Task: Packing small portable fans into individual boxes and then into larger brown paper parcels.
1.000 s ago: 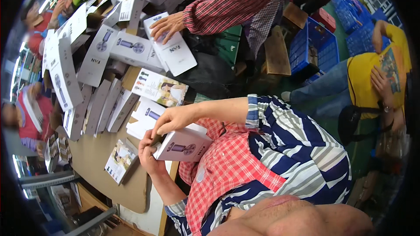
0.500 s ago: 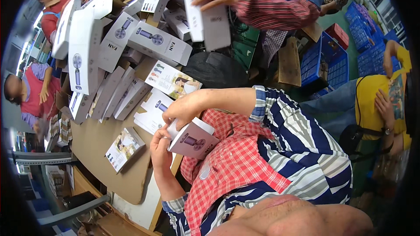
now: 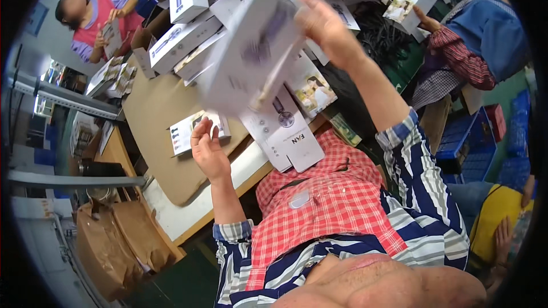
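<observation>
Brown tabletop — right fingers grip blurred white box.

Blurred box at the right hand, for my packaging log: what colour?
The box is mainly white, partly purple; head view.

a short dark word is legible on the nearest white carton

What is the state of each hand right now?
Left hand: open, loosely curled, holding nothing.
Right hand: at the edge of a raised white box; blur hides whether it grips.
</observation>
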Motion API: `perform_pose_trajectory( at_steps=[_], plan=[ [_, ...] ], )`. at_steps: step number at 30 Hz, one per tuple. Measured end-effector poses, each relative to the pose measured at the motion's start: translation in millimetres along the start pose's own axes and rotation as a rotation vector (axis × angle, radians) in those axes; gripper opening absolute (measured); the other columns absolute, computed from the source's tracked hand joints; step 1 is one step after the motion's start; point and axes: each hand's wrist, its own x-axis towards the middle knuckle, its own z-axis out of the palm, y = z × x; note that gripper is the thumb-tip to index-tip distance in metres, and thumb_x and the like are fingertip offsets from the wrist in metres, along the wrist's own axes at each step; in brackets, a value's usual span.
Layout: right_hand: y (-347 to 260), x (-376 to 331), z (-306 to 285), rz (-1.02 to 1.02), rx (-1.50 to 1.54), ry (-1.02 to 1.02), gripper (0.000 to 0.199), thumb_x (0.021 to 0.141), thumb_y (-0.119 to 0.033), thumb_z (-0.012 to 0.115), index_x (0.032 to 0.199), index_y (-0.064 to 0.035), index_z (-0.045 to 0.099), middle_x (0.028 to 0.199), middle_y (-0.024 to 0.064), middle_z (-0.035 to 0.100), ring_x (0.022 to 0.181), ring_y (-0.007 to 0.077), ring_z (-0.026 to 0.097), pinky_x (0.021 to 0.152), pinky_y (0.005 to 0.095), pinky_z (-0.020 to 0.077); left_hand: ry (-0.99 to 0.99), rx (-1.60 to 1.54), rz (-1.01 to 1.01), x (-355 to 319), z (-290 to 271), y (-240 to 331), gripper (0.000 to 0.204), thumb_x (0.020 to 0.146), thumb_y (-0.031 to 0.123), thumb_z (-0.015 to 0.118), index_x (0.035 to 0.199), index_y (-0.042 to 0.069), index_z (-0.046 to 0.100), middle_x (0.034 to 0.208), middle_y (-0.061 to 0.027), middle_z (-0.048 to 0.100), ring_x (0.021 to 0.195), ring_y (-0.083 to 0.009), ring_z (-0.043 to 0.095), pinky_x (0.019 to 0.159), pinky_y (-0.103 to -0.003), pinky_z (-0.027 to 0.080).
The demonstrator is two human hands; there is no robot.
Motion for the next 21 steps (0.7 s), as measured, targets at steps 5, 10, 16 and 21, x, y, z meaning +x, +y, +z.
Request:
perform_pose_trajectory(
  at_steps=[5,10,16,21],
  plan=[
    [24,-18,13,0.086,-0.438,-0.174,0.031,0.092,-0.024,0.053,0.113,-0.0013,0.057,0.107,0.0083,0.061,0.088,0.0156,0.06,0.077,0.0297,0.0492,0.068,0.147,-0.028,-17,-22,-8,0.03,0.086,0.003,0.042,0.115,0.0,0.051,0.121,-0.0105,0.053,0.11,-0.0192,0.05,0.091,-0.035,0.042],
    [84,-90,30,0.642,-1.159,-1.014,0.033,0.082,-0.029,0.054,0.083,0.0019,0.066,0.077,0.0205,0.065,0.073,0.0306,0.064,0.071,0.0398,0.0489,-0.105,0.483,-0.345,-26,-51,-61,0.047,0.083,0.011,0.052,0.128,-0.002,0.044,0.123,-0.0146,0.05,0.113,-0.0223,0.048,0.094,-0.035,0.041],
    [151,-48,18,0.226,-0.959,-0.487,0.043,0.082,-0.029,0.062,0.114,-0.0003,0.057,0.107,0.0212,0.061,0.097,0.0319,0.06,0.084,0.0364,0.0461,-0.043,0.592,-0.307,1,-12,-82,0.054,0.079,0.01,0.053,0.13,-0.005,0.039,0.127,-0.0193,0.048,0.116,-0.0265,0.048,0.095,-0.034,0.039],
    [160,-22,24,0.05,-1.084,-0.374,0.051,0.086,-0.03,0.06,0.119,0.0068,0.05,0.114,0.0264,0.056,0.107,0.0365,0.055,0.09,0.0362,0.0423,0.008,0.59,-0.183,-2,0,-82,0.057,0.077,0.012,0.055,0.128,-0.008,0.038,0.124,-0.024,0.05,0.117,-0.0301,0.049,0.098,-0.035,0.038]
  ],
)
